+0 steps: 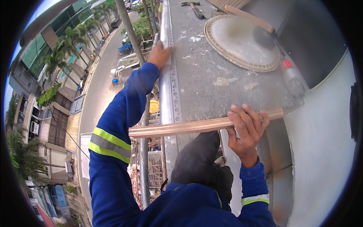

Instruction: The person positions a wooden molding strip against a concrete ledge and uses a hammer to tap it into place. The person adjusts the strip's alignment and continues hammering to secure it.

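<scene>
My right hand (247, 130) grips a layered plywood strip (177, 128), fingers over its top face and thumb beneath. The strip lies crosswise in front of my body, and its left end sticks out past the ledge. Farther off, my left hand (160, 55) is closed over the outer edge of the grey concrete ledge (211, 94). Along that edge runs a pale perforated metal bead (174, 89), which the left hand touches. Part of its grip is hidden on the outer side.
A round whitish lid (244, 42) lies on the ledge, with a wooden batten (249, 18) behind it. A hammer (194, 9) is at the far end. A plastic bottle (293, 77) leans near the white wall (321, 125). Left of scaffold poles (130, 30), the street (96, 102) lies far below.
</scene>
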A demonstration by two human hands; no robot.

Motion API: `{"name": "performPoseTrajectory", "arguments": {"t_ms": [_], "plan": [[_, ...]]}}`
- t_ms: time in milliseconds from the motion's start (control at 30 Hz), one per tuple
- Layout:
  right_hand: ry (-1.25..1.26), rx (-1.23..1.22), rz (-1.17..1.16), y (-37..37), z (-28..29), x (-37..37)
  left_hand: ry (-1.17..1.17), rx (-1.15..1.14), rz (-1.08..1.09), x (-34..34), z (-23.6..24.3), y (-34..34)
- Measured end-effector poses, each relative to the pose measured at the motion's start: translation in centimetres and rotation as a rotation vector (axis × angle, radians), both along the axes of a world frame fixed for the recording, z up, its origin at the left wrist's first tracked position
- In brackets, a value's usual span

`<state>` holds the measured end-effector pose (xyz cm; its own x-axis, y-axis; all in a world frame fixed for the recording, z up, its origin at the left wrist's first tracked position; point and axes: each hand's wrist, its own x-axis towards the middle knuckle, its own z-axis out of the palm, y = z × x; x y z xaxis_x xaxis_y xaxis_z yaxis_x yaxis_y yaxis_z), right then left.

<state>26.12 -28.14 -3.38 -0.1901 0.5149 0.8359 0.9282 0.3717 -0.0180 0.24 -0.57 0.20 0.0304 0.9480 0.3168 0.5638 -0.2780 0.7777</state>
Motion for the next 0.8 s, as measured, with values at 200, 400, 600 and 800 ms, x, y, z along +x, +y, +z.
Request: {"name": "performPoseTrajectory", "arguments": {"t_ms": [200, 400, 600, 800], "plan": [[-0.003, -0.005, -0.002, 0.01, 0.07, -0.02, 0.007, -0.017, 0.01, -0.18, -0.46, 0.63], [-0.002, -0.003, 0.005, 0.03, 0.01, -0.02, 0.006, -0.038, -0.004, -0.26, -0.61, 0.9], [0.006, -0.012, 0.006, -0.04, 0.02, -0.08, -0.014, -0.051, -0.016, -0.27, -0.55, 0.71], [0.013, -0.019, 0.008, -0.18, 0.21, -0.11, -0.033, -0.056, -0.038, -0.26, -0.49, 0.88]]}}
